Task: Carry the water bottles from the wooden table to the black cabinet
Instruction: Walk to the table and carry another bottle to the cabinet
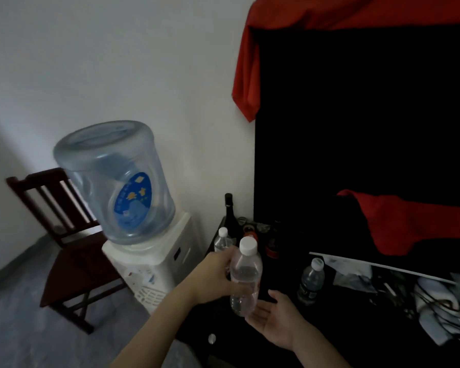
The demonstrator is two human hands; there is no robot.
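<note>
Lower centre, the left hand grips a bottle over the black cabinet; right hand open beneath. Two bottles already stand there.

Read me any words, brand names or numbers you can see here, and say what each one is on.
No text can be read.
Blue label on the water cooler jug: print too blurred.
Bottle label on the cabinet bottle: too small and dark.
Held bottle in the left hand: no legible print.
</note>
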